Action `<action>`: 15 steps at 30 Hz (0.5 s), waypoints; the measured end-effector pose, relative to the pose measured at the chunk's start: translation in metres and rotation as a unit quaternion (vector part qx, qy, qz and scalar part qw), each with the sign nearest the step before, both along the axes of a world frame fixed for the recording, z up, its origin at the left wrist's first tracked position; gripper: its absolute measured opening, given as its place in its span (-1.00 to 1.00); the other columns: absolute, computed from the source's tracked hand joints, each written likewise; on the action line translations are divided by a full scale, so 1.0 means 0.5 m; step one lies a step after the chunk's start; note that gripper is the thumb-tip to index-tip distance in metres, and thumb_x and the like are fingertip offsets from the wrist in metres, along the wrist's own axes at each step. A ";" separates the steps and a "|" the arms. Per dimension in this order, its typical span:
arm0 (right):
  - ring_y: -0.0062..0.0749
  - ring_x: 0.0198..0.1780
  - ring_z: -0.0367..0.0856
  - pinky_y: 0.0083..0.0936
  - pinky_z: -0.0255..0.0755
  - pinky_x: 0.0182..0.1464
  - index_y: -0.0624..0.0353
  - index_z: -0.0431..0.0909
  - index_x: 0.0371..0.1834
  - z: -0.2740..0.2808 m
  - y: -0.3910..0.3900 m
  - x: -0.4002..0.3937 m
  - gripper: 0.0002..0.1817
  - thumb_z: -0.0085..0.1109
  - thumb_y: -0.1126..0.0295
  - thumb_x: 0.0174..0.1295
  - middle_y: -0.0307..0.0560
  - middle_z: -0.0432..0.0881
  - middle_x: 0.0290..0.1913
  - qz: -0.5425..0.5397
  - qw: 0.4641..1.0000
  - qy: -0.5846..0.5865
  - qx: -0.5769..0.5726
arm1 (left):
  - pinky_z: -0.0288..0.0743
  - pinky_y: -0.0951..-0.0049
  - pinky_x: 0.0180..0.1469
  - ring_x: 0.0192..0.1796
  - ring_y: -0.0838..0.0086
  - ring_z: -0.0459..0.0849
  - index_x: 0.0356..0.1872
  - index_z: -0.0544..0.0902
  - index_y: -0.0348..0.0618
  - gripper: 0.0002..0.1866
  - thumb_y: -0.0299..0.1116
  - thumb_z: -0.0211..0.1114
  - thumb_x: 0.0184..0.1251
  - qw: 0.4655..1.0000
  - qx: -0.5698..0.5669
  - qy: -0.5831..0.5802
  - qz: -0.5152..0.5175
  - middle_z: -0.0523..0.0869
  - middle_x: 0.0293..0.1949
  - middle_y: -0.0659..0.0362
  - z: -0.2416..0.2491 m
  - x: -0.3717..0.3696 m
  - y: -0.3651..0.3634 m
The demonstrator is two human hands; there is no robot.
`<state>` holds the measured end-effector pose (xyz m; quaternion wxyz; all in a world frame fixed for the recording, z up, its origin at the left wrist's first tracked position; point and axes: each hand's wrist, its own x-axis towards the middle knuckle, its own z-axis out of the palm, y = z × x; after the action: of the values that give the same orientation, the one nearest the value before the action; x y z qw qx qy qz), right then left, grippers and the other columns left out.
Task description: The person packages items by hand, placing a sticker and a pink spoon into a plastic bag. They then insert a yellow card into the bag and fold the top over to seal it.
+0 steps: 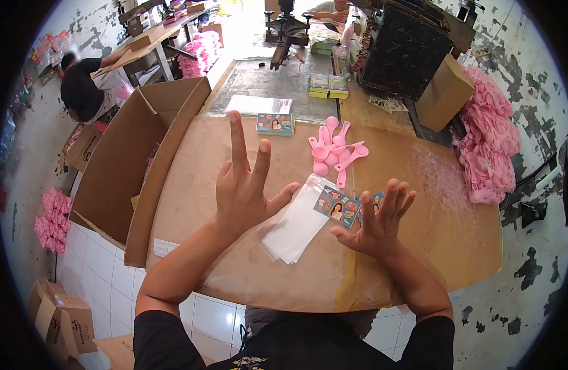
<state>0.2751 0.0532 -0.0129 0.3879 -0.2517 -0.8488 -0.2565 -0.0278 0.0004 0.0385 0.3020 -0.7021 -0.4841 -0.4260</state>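
Note:
My left hand (244, 191) is raised over the brown table cover (197, 185), index and middle fingers stretched up and thumb out, holding nothing. On the right, my right hand (379, 225) is spread with nothing gripped, partly covering a printed card. Another blue printed card (337, 206) lies between the hands, overlapping a fanned pile of clear plastic bags (296, 228). Beyond them is a heap of pink measuring spoons (333, 148). A stack of cards (275, 124) stands past my left fingertips, near more plastic bags (259, 105).
A large open cardboard box (120, 166) borders the table's left side. Further card stacks (328, 86) and a black metal press (288, 31) are at the back. Pink bundles (487, 135) and a cardboard piece (444, 92) stand right. A person (83, 89) sits back left.

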 end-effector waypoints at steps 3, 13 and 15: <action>0.27 0.80 -0.43 0.41 -0.70 0.64 -0.18 0.15 0.76 -0.004 -0.005 -0.003 0.08 0.17 -0.50 0.28 0.37 -0.19 0.78 0.003 1.000 -0.012 -0.004 | 0.73 0.20 -0.15 0.54 -0.46 0.38 0.80 -0.19 0.04 0.13 0.25 0.30 0.48 1.000 -0.020 -0.013 0.004 -0.09 0.64 -0.60 -0.004 -0.002 -0.001; 0.27 0.80 -0.37 0.40 -0.66 0.66 -0.18 0.30 0.68 -0.007 -0.011 -0.005 0.01 0.31 -0.43 0.24 0.37 -0.14 0.77 0.018 1.000 -0.009 -0.016 | 0.74 0.17 -0.10 0.58 -0.49 0.30 0.79 -0.20 0.01 0.13 0.23 0.30 0.48 0.999 -0.031 -0.022 0.005 -0.11 0.65 -0.59 -0.006 -0.004 0.000; 0.27 0.80 -0.35 0.39 -0.65 0.66 -0.17 0.30 0.68 -0.006 -0.011 -0.006 0.01 0.32 -0.41 0.24 0.37 -0.13 0.77 0.019 1.000 -0.008 -0.019 | 0.74 0.16 -0.08 0.58 -0.49 0.28 0.79 -0.20 0.01 0.13 0.23 0.31 0.48 0.999 -0.033 -0.023 0.004 -0.11 0.65 -0.58 -0.008 -0.004 0.000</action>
<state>0.2723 0.0478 -0.0162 0.3810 -0.2408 -0.8612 -0.2348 -0.0296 0.0005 0.0346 0.2694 -0.6995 -0.5078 -0.4246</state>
